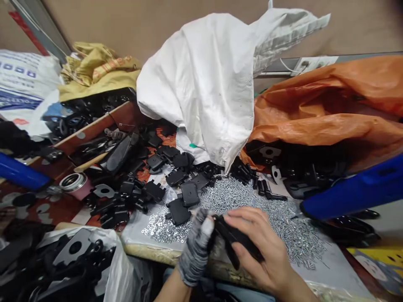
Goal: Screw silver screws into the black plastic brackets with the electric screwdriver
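A long black part is held just above the near edge of the worktop, between the two hands; the right hand, bare, is clamped on it with thumb and fingers on opposite sides; the left hand (in a striped grey knit glove) is closed round its far end. Just beyond, on the pale worktop surface, lies a broad heap of silvery screws; to its left are small washers and flat black pieces — some overlapping. Farther left stands a pink cup; a blue tool slants in from the right. Behind, a white sack droops over the parts; an orange sack and a yellow sack flank it — all before a plain brown wall with a socket.
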Available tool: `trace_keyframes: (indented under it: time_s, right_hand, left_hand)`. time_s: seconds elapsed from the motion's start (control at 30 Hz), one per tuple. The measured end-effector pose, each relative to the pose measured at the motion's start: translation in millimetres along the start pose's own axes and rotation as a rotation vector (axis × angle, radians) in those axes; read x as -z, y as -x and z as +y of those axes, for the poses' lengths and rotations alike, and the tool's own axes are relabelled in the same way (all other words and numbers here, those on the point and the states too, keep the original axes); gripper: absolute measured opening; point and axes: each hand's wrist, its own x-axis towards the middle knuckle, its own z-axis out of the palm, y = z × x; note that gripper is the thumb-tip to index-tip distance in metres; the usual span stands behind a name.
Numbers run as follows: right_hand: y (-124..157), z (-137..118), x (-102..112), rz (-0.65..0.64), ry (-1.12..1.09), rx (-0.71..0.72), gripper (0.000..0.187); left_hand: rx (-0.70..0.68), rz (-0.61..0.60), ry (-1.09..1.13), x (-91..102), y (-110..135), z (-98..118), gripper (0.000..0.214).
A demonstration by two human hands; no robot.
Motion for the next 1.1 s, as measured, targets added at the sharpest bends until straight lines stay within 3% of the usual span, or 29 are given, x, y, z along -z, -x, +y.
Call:
trace_keyframes:
  time_s: [0.1, 0.17, 0.23, 0.4, 0.5, 0.63, 0.7, 0.77, 0.87, 0.93, 1.0, 1.1]
  right_hand:
    - [-11.8, 14.6, -23.2, -0.095, -0.071, -0.044, 0.028]
    - [-22.4, 31.3, -35.2, -0.134, -0.071, -0.126, 0.02]
    - [-31.0, 47.7, -46.6, -0.256, -0.054, -0.187, 0.015]
    - [-41.9, 76.1, -70.9, -0.49, 0.019, -0.257, 0.016]
    - [-46.5, 85.5, -76.6, -0.513, 0.058, -0.276, 0.017]
    - [-53.7, 84.7, -85.1, -0.541, 0.066, -0.278, 0.021]
    - [-57.0, 79.2, -93.4, -0.574, 0.059, -0.265, 0.025]
    - [-60.4, 74.6, -101.4, -0.61, 0.062, -0.243, 0.025]
    - [-67.5, 78.2, -105.2, -0.642, 0.089, -0.221, 0.019]
    - [-74.8, 89.1, -100.8, -0.626, 0.127, -0.233, 0.021]
    - [-83.6, 103.8, -94.4, -0.573, 0.184, -0.276, 0.026]
    - [-96.1, 124.0, -91.6, -0.498, 0.259, -0.348, 0.031]
  left_hand:
    - [-0.038, 0.29, -0.133, 34.7, -7.1, 5.3, 0.02]
    - [-0.144, 0.647, -0.387, 59.6, -13.0, 3.0, 0.023]
    - [-0.195, 0.796, -0.631, 82.5, -18.8, -4.7, 0.031]
    - [-0.044, 0.575, -1.097, 119.6, -23.6, -23.9, 0.03]
    - [-0.042, 0.656, -1.151, 124.0, -18.3, -21.6, 0.025]
    - [-0.295, 0.857, -1.06, 104.3, -14.5, -12.1, 0.018]
    - [-0.387, 0.723, -0.992, 84.8, -20.9, -9.3, 0.018]
    - [-0.38, 0.418, -0.982, 63.6, -34.7, -8.1, 0.031]
    - [-0.241, 0.108, -1.141, 38.8, -63.9, -6.4, 0.071]
    - [-0.149, -0.052, -1.237, 30.2, -82.9, -3.7, 0.08]
    - [-0.09, -0.173, -1.282, 26.5, -97.8, -0.1, 0.077]
    - [-0.055, -0.2, -1.283, 23.9, -109.6, 5.4, 0.066]
